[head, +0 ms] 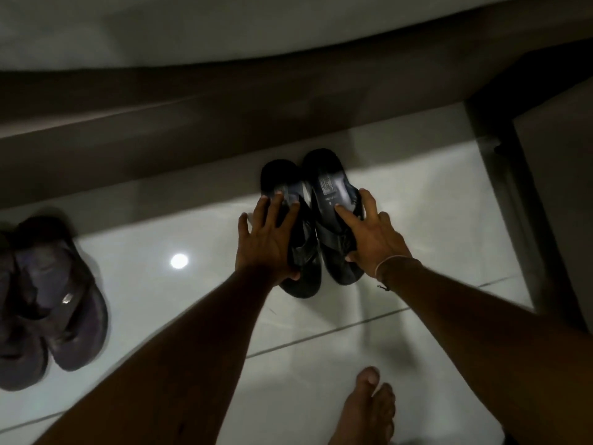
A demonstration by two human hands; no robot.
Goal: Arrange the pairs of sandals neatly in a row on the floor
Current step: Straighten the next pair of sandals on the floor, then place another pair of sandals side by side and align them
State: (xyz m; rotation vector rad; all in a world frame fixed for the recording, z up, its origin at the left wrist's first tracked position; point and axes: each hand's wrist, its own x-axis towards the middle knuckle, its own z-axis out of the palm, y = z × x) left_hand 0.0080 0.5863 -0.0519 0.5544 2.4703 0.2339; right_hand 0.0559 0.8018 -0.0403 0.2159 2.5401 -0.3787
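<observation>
The black sandal pair (308, 220) lies on the white tiled floor (417, 220) at centre frame, the two sandals side by side and touching along their inner edges. Their long axes run from lower centre toward the upper centre of the frame, tilted slightly left. One end of each sandal sits near the dark baseboard (160, 139); the strapped end points back toward the person. The left-of-frame sandal sits slightly lower in the frame than its partner, so the pair is not quite flush. The left hand (266, 248) rests flat on the left-of-frame sandal, fingers (276, 203) spread and extended along the footbed, thumb at the sole's edge near the strap; it presses rather than grips. The right hand (375, 239) rests on the other sandal, fingers spread, index finger on the footbed and outer fingers over the sandal's right edge; no closed grasp is visible. Each hand is nearest to its own sandal, and both forearms align roughly with the sandals' long axes, so any sliding correction would likely run along that direction. A second, grey sandal pair (54, 303), blurred, lies well apart at lower left of the frame, lower than the black pair. The row therefore appears unfinished. A bare foot (365, 409) stands at lower right.
</observation>
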